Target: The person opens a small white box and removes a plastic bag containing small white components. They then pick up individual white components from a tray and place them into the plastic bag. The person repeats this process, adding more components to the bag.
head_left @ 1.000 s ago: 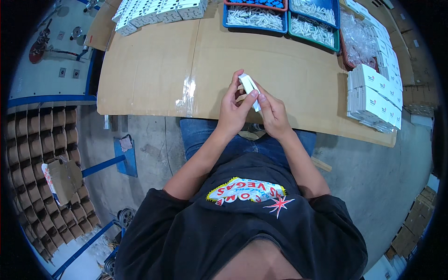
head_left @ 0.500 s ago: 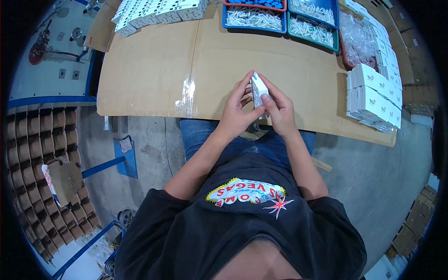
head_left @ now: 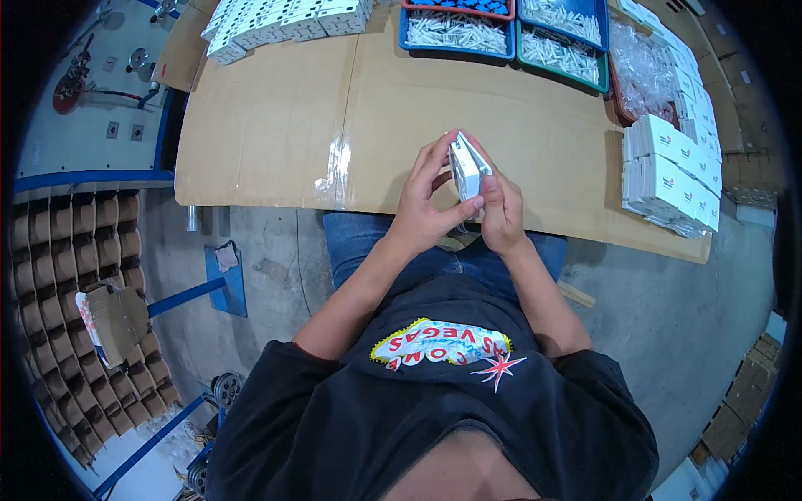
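Note:
Between my hands, over the table's near edge, is a small white carton (head_left: 464, 174) tilted upright. A narrow gap shows along its right side, where a flap or panel stands apart from the rest. My left hand (head_left: 424, 199) grips the carton from the left, its thumb at the bottom corner and fingertips at the top. My right hand (head_left: 502, 215) closes on the right side, thumb across the loose panel. Whatever lies inside the carton, and most of the right fingers, cannot be seen.
The table is covered with cardboard (head_left: 267, 134). White boxes (head_left: 292, 23) stand in rows at the far left. Trays of white pieces (head_left: 458, 33) sit at the far side, beside clear plastic bags (head_left: 642, 71). Stacked white cartons (head_left: 668, 179) are at the right edge.
The carton has turned slightly, and a gap has opened along its right side. My right thumb has shifted lower and to the right.

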A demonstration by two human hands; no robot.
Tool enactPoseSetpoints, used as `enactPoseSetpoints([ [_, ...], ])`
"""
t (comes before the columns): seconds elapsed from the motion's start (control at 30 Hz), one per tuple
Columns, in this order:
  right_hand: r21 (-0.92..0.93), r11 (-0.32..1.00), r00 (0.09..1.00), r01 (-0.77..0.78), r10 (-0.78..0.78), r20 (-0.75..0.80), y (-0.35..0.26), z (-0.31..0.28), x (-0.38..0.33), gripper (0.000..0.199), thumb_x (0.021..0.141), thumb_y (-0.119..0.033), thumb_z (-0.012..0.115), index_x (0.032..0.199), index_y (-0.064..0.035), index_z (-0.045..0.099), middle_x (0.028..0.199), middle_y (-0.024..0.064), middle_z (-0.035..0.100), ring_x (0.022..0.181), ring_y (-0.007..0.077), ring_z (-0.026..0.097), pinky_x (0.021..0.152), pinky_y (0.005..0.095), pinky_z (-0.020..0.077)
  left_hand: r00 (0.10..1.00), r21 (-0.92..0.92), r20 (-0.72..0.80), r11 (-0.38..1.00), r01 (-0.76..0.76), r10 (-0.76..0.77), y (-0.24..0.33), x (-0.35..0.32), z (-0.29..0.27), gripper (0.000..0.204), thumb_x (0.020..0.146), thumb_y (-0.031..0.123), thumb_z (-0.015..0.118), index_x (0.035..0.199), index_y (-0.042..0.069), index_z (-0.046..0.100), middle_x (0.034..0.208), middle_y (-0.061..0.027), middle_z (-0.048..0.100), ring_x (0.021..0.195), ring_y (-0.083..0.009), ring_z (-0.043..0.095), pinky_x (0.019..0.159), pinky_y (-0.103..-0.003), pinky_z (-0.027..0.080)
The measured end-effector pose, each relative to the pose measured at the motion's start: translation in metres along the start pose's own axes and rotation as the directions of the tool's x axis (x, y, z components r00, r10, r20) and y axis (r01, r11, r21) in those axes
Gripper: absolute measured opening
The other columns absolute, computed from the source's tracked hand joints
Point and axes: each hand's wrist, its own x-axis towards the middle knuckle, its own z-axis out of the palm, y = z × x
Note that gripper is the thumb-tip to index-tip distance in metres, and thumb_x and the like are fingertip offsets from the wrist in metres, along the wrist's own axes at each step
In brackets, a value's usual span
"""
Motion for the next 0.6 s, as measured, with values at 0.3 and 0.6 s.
enactPoseSetpoints([
  [0.3, 0.283, 0.921, 0.961, -0.269, 0.276, 0.017, -0.006, -0.012, 0.015, 0.055, 0.108, -0.038, 0.05, 0.147, 0.0015, 0.052, 0.141, 0.0126, 0.059, 0.128, 0.0195, 0.056, 0.109, 0.0346, 0.0427, 0.974, 0.282, -0.033, 0.937, -0.205, 0.223, -0.009, 0.007, 0.0, 0.112, 0.075, 0.019, 0.088, 0.163, 0.003, 0.021, 0.152, -0.02, 0.043, 0.141, -0.0354, 0.046, 0.117, -0.043, 0.038],
  [0.6, 0.333, 0.873, 0.929, -0.358, 0.367, 0.036, -0.002, -0.024, 0.013, 0.051, 0.1, -0.016, 0.062, 0.148, -0.0024, 0.051, 0.137, 0.0103, 0.06, 0.127, 0.0191, 0.056, 0.106, 0.0321, 0.045, 0.999, 0.036, -0.022, 0.999, -0.023, 0.023, -0.021, 0.003, -0.003, 0.101, 0.086, 0.02, 0.08, 0.164, 0.003, 0.018, 0.16, -0.024, 0.033, 0.15, -0.0329, 0.034, 0.123, -0.044, 0.029],
])
